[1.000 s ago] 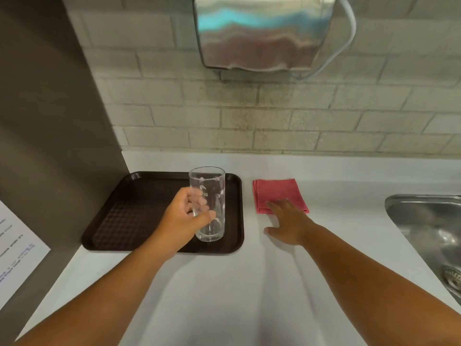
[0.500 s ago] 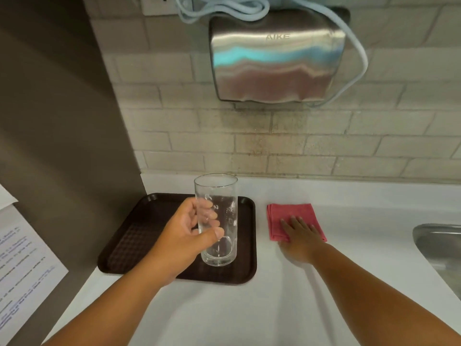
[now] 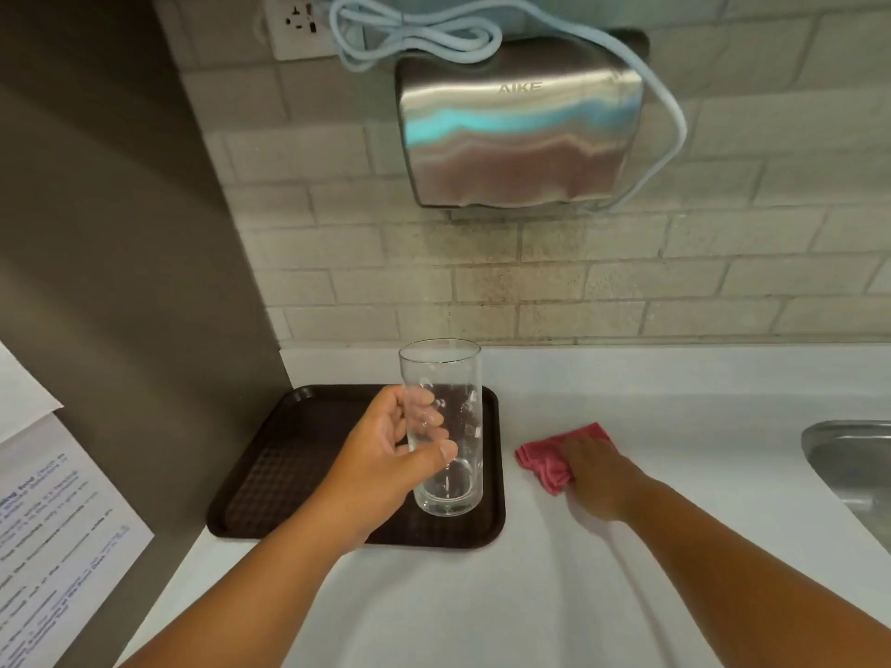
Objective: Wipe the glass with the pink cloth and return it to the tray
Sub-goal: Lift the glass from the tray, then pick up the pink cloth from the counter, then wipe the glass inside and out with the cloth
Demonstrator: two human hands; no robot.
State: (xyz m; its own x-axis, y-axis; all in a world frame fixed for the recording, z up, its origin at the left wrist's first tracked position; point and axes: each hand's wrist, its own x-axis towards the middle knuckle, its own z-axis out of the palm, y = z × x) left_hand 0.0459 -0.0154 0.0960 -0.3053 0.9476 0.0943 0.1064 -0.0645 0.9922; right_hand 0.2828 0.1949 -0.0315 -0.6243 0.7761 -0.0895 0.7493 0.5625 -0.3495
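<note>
glass (image 3: 442,426) gripped mid-body in left hand (image 3: 385,462) fingers, above tray (image 3: 270,474)
right hand (image 3: 595,474) fingers bunch soft pink cloth (image 3: 545,462) on tabletop; glass looks slick, fragile, so hold its body firmly.

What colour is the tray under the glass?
Dark brown, with a textured grid surface; the tray shows clearly in the head view.

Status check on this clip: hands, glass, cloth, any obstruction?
Left hand gripping glass upright, over tray. Right hand bunching pink cloth on counter. Wiping not yet begun. Nothing between them.
</note>
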